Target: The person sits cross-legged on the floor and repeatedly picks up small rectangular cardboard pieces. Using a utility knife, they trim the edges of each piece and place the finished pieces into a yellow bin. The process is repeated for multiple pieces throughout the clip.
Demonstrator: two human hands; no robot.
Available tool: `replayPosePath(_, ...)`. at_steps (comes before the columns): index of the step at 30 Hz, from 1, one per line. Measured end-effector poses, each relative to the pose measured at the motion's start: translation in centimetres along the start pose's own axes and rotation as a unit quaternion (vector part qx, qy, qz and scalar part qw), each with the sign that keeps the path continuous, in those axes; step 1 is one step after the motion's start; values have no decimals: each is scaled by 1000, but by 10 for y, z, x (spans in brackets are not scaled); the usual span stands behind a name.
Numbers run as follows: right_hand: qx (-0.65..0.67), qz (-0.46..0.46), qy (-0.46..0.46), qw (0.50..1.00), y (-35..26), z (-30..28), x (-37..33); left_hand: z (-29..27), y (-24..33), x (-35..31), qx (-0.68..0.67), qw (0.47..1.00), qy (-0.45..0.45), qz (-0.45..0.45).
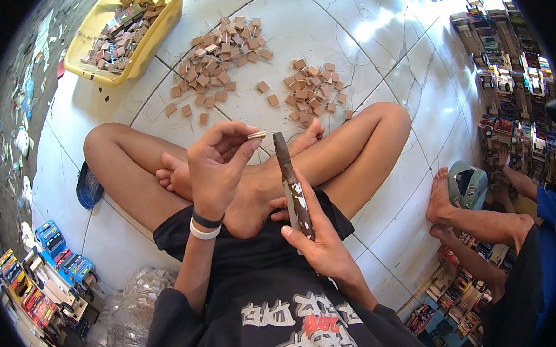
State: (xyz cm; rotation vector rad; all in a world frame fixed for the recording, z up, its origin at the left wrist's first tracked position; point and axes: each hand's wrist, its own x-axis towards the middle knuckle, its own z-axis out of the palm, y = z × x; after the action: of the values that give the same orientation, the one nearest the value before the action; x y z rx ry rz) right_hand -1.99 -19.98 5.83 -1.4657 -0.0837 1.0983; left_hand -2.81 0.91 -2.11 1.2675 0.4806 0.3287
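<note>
My left hand (217,161) is raised over my crossed legs, its thumb and fingertips pinching a small flat brown block (256,135) seen nearly edge-on. A thin pale wire or pin seems to stick out of the block toward the right. Just right of it, my right hand (317,235) is wrapped round worn pliers (297,201) with dark jaws and chipped brown handles. The jaws point up and away from me, close to the block; whether they touch the wire I cannot tell. Ahead on the floor lie a larger pile of brown blocks (220,53) and a smaller pile (314,88), many with thin wires.
A yellow tub (138,67) holding more blocks stands at the far left. Toy trucks (63,250) and a clear plastic bag (134,316) are at the near left. Rows of toy trucks (507,64) line the right, where another person's leg (478,218) reaches in beside a greenish bowl-like object (468,186).
</note>
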Motion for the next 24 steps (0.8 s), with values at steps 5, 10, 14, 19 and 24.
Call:
replayPosePath(5, 7, 3, 1, 1000, -3, 0, 1, 4, -1, -3, -14, 1000, -6, -4)
replayPosePath(10, -7, 6, 6, 1000, -3, 0, 0, 7, -1, -5, -13, 1000, 2, -2)
replayPosePath(14, -17, 26, 13, 999, -2, -2, -1, 8, -3, -5, -4, 1000, 1, 2)
replayPosePath(19, 128, 56, -5, 990, -3, -4, -4, 14, -6, -4, -70, 998, 0, 4)
replayPosePath(24, -207, -63, 74, 973, 12, 10, 6, 24, -5, -17, 31, 990, 78, 115)
